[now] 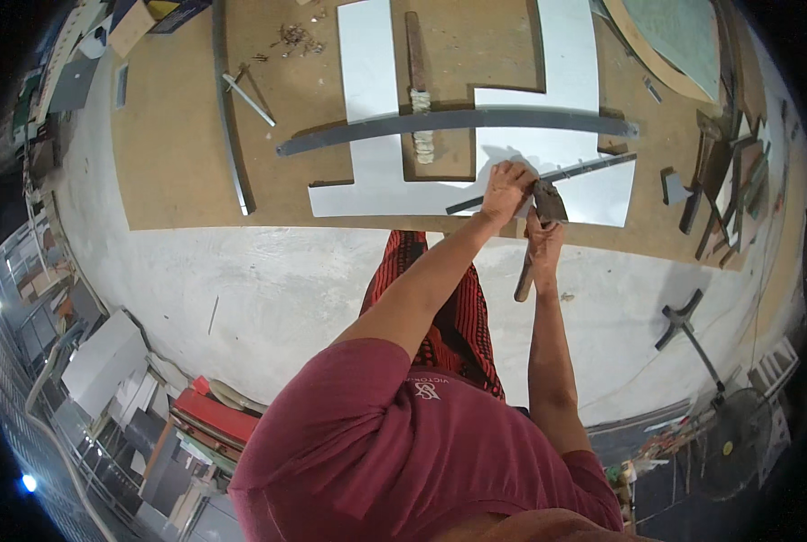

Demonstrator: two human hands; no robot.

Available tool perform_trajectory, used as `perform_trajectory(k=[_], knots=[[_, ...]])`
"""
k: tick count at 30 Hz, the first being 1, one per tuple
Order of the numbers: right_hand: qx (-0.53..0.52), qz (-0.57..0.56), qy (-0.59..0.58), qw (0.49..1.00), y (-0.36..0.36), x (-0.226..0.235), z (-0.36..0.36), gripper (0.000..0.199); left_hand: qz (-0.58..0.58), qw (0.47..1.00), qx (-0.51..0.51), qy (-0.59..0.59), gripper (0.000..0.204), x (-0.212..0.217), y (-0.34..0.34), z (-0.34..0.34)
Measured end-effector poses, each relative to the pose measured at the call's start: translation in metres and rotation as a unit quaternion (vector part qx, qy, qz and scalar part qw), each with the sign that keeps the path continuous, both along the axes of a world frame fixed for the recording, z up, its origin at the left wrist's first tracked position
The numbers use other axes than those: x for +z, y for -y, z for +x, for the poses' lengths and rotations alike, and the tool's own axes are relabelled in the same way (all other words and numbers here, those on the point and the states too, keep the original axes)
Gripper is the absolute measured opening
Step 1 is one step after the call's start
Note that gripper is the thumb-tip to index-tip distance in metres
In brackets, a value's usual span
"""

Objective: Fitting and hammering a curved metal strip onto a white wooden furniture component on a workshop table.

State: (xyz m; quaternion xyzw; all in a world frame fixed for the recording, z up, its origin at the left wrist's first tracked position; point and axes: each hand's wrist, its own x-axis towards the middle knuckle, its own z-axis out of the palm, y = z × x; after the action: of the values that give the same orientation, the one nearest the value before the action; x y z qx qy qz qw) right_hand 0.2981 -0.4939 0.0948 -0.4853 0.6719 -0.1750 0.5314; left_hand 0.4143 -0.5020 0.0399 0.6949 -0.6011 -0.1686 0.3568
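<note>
One narrow, straight, dark metal-looking bar slanted across white flat cut-out panel, held under curled left hand, beside dark-headed, wooden-handled hammer-like tool gripped in right hand. Looks mid-job, with bar placed but no fixing visible; farther out, long curved grey strip across same panel.

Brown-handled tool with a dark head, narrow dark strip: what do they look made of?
Brown tool handle: probably wood, matt and plain brown. Dark tool head: likely metal, dull and blocky. Narrow dark strip: thin, straight-edged, perhaps metal; plastic possible.
</note>
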Motion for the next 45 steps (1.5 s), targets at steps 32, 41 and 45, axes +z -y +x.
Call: perform_trajectory(k=[32,41,45], knots=[[-0.104,0.200,-0.153,0.962,-0.136,0.077,0.043,0.029,0.278,0.888,0.325,0.169,0.031,-0.037,0.133,0.434],[-0.054,0.213,-0.159,0.963,-0.137,0.052,0.042,0.029,0.114,0.942,0.263,0.174,0.023,0.003,0.107,0.451],[-0.087,0.200,-0.155,0.964,-0.151,0.050,0.024,0.030,0.109,0.979,0.159,-0.069,0.019,0.071,0.073,0.327]])
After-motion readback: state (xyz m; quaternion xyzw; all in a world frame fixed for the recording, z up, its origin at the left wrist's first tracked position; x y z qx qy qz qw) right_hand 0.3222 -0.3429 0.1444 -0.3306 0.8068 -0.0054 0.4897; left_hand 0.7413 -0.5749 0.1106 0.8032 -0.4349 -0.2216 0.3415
